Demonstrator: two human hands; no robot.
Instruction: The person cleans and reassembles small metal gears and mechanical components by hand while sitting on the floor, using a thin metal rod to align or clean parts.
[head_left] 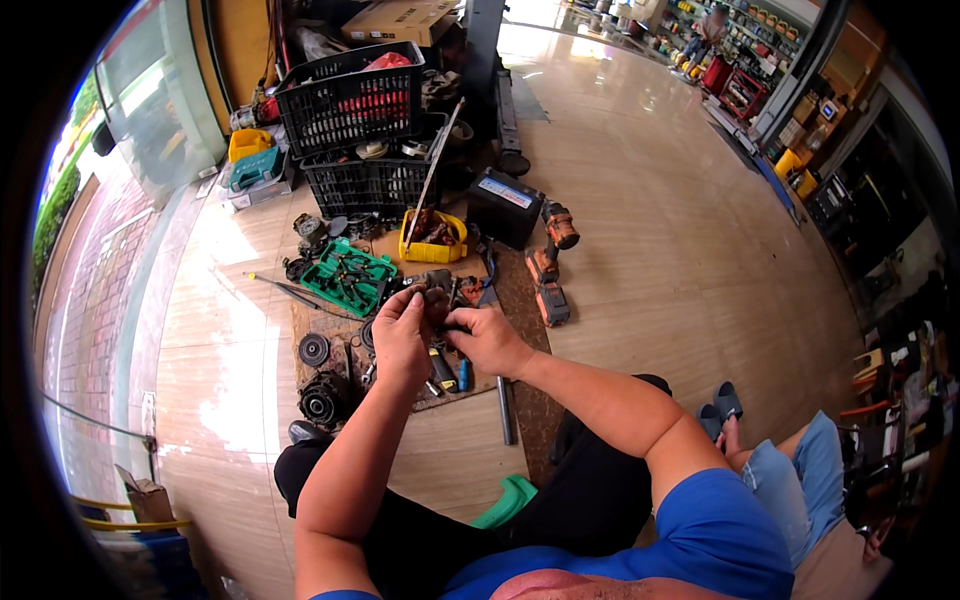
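Left hand point(400, 330): pinches dark lumpy metal part point(436, 304);
Right hand point(486, 340): curled alongside, grip unclear;
Black ribbed disc point(314, 349): loose, left of hands; work seems unfinished

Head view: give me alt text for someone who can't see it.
A person's left hand holds a small dark part above the floor, with the right hand close beside it. Beyond are an open green tool case, a yellow bin and stacked black crates; an orange-and-black power tool sits to the right.
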